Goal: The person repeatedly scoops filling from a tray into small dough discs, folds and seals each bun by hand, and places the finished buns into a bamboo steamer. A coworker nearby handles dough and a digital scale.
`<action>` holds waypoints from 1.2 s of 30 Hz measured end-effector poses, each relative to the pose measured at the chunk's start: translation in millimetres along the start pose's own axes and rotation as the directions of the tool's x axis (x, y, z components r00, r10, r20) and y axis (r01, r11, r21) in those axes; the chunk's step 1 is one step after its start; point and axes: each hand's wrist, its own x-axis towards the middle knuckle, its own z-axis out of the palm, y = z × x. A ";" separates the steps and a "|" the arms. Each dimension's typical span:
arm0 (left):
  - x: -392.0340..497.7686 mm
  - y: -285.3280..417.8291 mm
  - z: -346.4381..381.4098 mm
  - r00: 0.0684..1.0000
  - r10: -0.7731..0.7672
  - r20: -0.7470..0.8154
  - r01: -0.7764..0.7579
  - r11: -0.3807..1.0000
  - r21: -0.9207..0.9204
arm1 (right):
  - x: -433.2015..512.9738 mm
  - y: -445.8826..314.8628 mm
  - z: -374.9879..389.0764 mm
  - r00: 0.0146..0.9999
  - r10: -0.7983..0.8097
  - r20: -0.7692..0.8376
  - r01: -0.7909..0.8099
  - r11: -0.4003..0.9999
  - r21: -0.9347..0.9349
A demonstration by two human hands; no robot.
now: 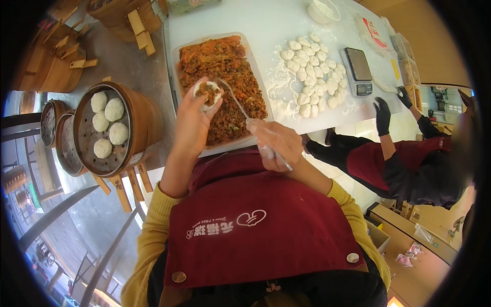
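Note:
My left hand [193,119] cups a round dough wrapper [215,103] with chopped filling heaped on it, above the left side of a plastic tub [255,65]. Reddish-brown filling [230,122] covers the tub's bottom. A thin metal spoon [238,100] is gripped in my flour-dusted right hand [276,144]; its tip touches or nearly touches the wrapper's right edge. Many small dough pieces [310,78] lie on the floured white worktop to the right. At the left, several white buns [114,110] rest in a round bamboo steamer [155,119].
A digital scale [357,65] stands right of the dough pieces, with a bowl of flour [322,11] behind. Beyond the scale, a co-worker's black-gloved hands [382,115] are at the worktop's edge. More bamboo steamers [63,73] stand at the upper left, smaller ones [65,153] at the far left.

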 end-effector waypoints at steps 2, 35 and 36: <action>2.5 3.4 -1.8 0.998 -0.061 0.031 0.063 0.996 -0.060 | -0.2 -0.1 -2.1 0.997 0.073 0.027 -0.073 0.997 0.008; 10.5 27.0 -15.1 0.994 -0.110 0.023 0.110 0.994 -0.012 | -16.5 22.1 11.0 0.216 0.870 0.442 -0.716 -0.167 0.678; 10.3 28.8 -14.9 0.992 -0.127 0.025 0.128 0.990 -0.066 | -15.0 22.2 8.5 0.225 0.878 0.422 -0.708 -0.150 0.690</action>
